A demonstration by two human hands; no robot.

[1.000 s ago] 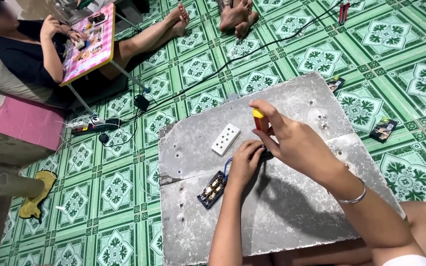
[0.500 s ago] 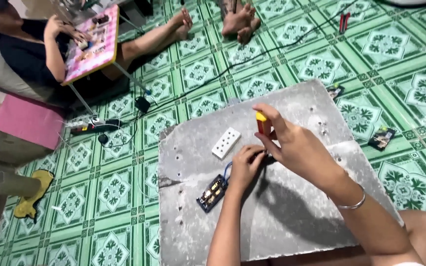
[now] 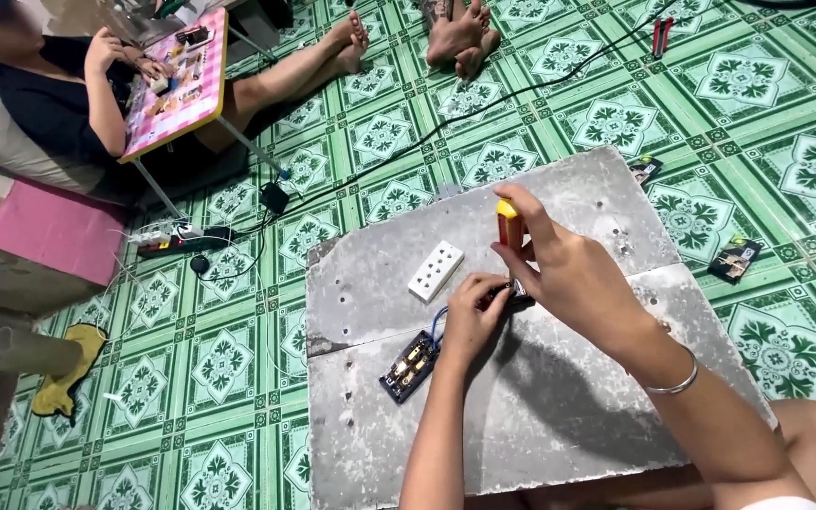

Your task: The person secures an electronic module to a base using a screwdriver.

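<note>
Left hand (image 3: 472, 319) hides the small black part it pinches; screwdriver (image 3: 509, 225) tip hidden behind right hand (image 3: 573, 279).

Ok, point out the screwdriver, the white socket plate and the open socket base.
screwdriver (image 3: 508, 223): head view, on its red-yellow handle.
white socket plate (image 3: 435, 270): head view, middle of its face.
open socket base (image 3: 409, 367): head view, its centre.

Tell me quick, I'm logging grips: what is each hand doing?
Left hand: closed on a small dark part on the grey board.
Right hand: gripping a red-and-yellow screwdriver.

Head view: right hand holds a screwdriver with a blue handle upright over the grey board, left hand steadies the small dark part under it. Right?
Not quite. The head view shows the screwdriver handle red and yellow, not blue. The rest stands: right hand, left hand, grey board.
</note>
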